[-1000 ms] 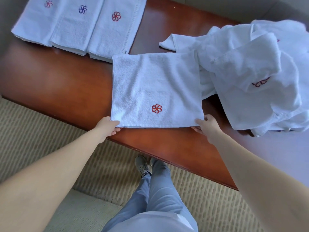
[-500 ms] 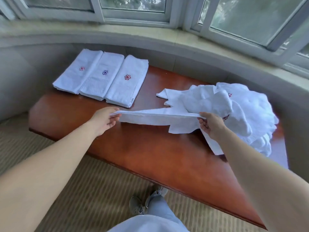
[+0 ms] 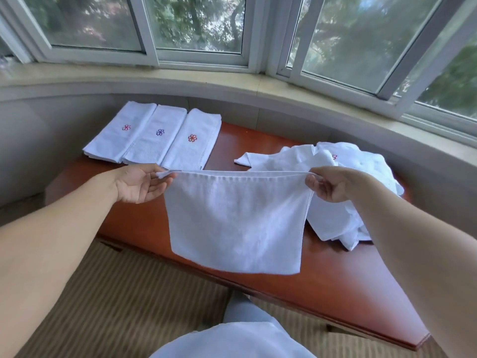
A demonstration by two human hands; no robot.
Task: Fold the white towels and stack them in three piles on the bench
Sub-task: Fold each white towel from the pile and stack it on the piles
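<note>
Head view shows me both hands raised over the table [image 3: 144,228], stretching one white towel [image 3: 237,223] between them by its top edge. My left hand [image 3: 139,183] pinches the left corner between thumb and fingertips, palm turned up; my right hand [image 3: 329,186] grips the right corner with fingers curled round it. That towel hangs flat above the table's near edge, no emblem showing on the side I see. Far left on the table lie three folded piles [image 3: 154,136] side by side, touching, each marked with a small embroidered flower: red, blue-purple, red. I can read no lettering on them. To the right sits a loose heap [image 3: 343,192] of unfolded towels, a bit of red stitching visible near its top.
</note>
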